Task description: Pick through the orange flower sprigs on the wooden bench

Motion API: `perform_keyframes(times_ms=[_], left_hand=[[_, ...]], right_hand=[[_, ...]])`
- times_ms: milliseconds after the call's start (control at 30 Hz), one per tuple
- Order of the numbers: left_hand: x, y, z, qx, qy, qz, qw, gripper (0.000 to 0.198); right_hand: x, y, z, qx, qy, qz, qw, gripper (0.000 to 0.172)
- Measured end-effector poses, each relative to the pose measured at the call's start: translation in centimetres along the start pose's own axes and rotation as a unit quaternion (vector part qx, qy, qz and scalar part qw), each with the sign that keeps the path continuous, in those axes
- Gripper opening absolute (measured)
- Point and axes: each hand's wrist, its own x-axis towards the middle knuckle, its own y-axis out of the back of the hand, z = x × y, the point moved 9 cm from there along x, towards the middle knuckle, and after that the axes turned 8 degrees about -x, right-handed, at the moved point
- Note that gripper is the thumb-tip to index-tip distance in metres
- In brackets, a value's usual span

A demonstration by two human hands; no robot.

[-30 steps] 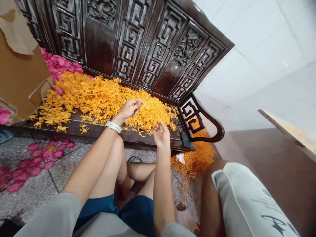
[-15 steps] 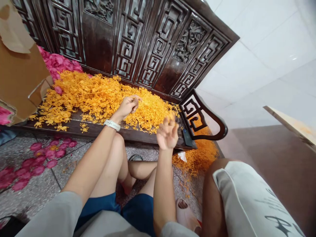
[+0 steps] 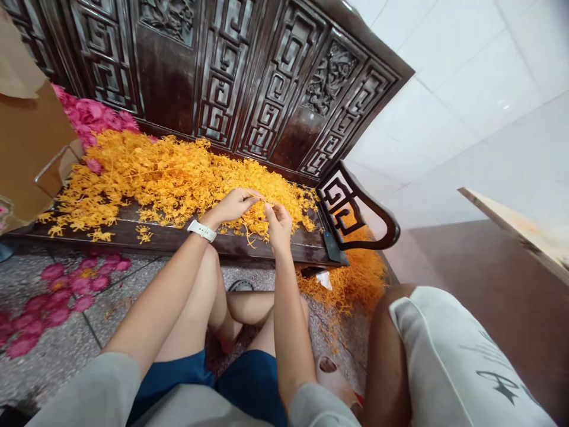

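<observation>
My left hand (image 3: 236, 204), with a pale watch (image 3: 202, 230) on its wrist, is closed in a pinch on a thin yellow artificial flower piece (image 3: 255, 196). My right hand (image 3: 280, 226) meets it from the right, thumb and fingertips pinched together at the end of the same piece. Both hands are over the front of a large heap of yellow artificial flower pieces (image 3: 164, 169) on a dark wooden bench (image 3: 178, 237). The fingers partly hide the small piece, so its exact shape cannot be made out.
Pink artificial flowers (image 3: 95, 118) lie behind the heap, beside a cardboard box (image 3: 40, 148). More pink flowers (image 3: 57, 290) are on the floor. Orange pieces (image 3: 360, 273) pile up past the carved armrest (image 3: 386, 228). Another person's leg (image 3: 386, 350) is close on my right.
My right hand was open and raised apart; it has moved left to my left hand and closed in a pinch. My left hand has come slightly lower. The view has shifted a little.
</observation>
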Motion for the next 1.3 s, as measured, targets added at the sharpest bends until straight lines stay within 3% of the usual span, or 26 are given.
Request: perform_keyframes(times_ms=[100, 267, 400, 533, 600, 733, 833, 900, 967, 1033, 1100, 1167, 1300], left_hand=[[0.0, -0.2, 0.1, 0.059, -0.009, -0.002, 0.998, 0.044], [0.3, 1.9, -0.1, 0.084, -0.012, 0.105, 0.991, 0.031], [0.2, 2.2, 0.1, -0.006, 0.001, 0.148, 0.989, 0.031], [0.1, 0.5, 0.1, -0.12, 0.024, 0.153, 0.981, 0.03], [0.2, 0.5, -0.4, -0.166, 0.041, 0.19, 0.967, 0.028], [-0.1, 4.4, -2.4, -0.218, 0.069, 0.334, 0.915, 0.031], [-0.7, 7.6, -3.2, -0.223, 0.068, 0.365, 0.901, 0.033], [-1.5, 8.7, -3.8, -0.227, 0.09, 0.361, 0.9, 0.033], [-2.4, 9.1, -4.4, -0.25, 0.116, 0.357, 0.893, 0.029], [-3.1, 9.1, -4.4, -0.284, 0.123, 0.355, 0.882, 0.025], [-3.2, 8.8, -4.2, -0.304, 0.118, 0.345, 0.88, 0.022], [-2.7, 8.1, -3.7, -0.302, 0.112, 0.314, 0.893, 0.02], [-1.4, 6.2, -2.7, -0.265, 0.087, 0.231, 0.932, 0.025]], right_hand=[[0.0, 0.2, -1.4, -0.115, 0.078, 0.0, 0.99, 0.039], [-2.0, -0.8, -3.0, -0.179, 0.136, -0.067, 0.972, 0.037], [-3.8, -2.1, -5.4, -0.158, 0.164, -0.127, 0.965, 0.037], [-4.7, -1.3, -8.1, -0.161, 0.176, -0.129, 0.963, 0.034], [-5.6, -0.6, -9.4, -0.135, 0.188, -0.139, 0.963, 0.033], [-10.3, 0.0, -12.2, 0.007, 0.235, -0.272, 0.933, 0.031], [-12.6, 0.5, -12.7, 0.084, 0.236, -0.346, 0.904, 0.025], [-11.0, 1.3, -11.7, 0.164, 0.21, -0.311, 0.912, 0.028], [-6.9, 2.4, -8.3, 0.216, 0.126, -0.194, 0.948, 0.032], [-2.9, 2.9, -2.8, 0.164, -0.013, -0.064, 0.984, 0.043], [-0.7, 3.4, 1.7, 0.057, -0.11, 0.036, 0.992, 0.072], [0.2, 3.4, 4.1, 0.003, -0.14, 0.079, 0.987, 0.081], [-0.2, 2.2, 4.0, 0.018, -0.095, 0.052, 0.994, 0.049]])
